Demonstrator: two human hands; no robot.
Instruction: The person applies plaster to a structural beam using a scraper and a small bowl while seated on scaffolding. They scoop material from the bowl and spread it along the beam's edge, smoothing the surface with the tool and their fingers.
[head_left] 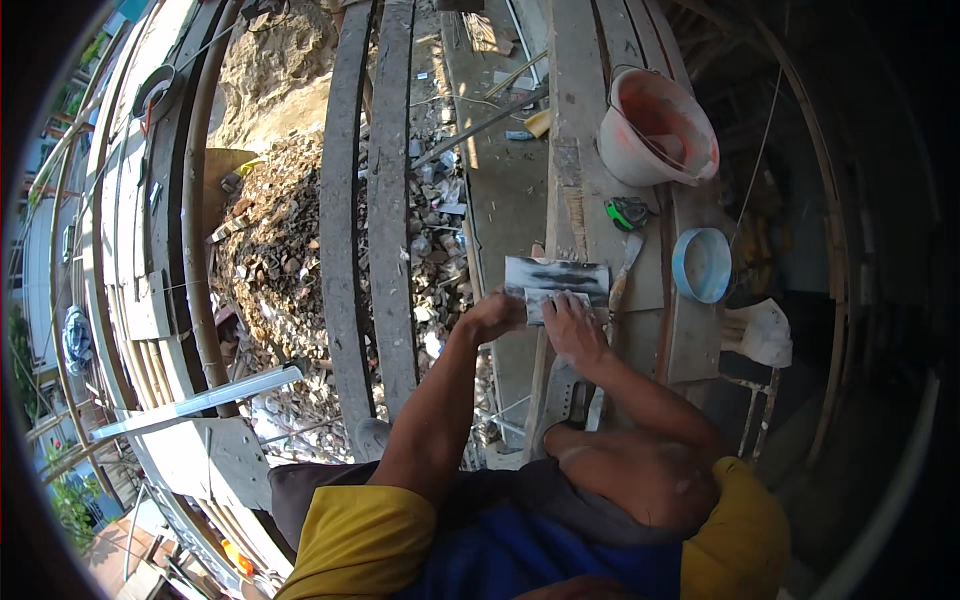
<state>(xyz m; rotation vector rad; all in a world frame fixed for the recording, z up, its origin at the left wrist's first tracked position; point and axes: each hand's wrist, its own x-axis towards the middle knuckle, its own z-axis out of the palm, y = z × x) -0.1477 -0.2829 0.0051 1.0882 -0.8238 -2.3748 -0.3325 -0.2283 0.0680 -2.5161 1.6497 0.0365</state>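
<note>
A flat rectangular plate (530, 270), with dark and whitish streaks across its face, lies in front of me at the plank's edge. My left hand (495, 318) is closed at its near left side, with the fingertips partly hidden. Over the plate's near part sits a smaller pale rectangular piece (538, 300). My right hand (574, 328) grips this piece, its fingers pressed down on top. Just right of the plate lies a narrow, stained tool with a long blade or handle (627, 270). A green and black tape measure (627, 213) rests farther along the planks.
A pale bucket (630, 150), reddish inside, stands on the planks (575, 110) at far right. Nearer are a light-blue round container (702, 265) and a whitish cloth or bag (765, 333). Left of the planks, gaps between boards (345, 200) show rubble (280, 250) below.
</note>
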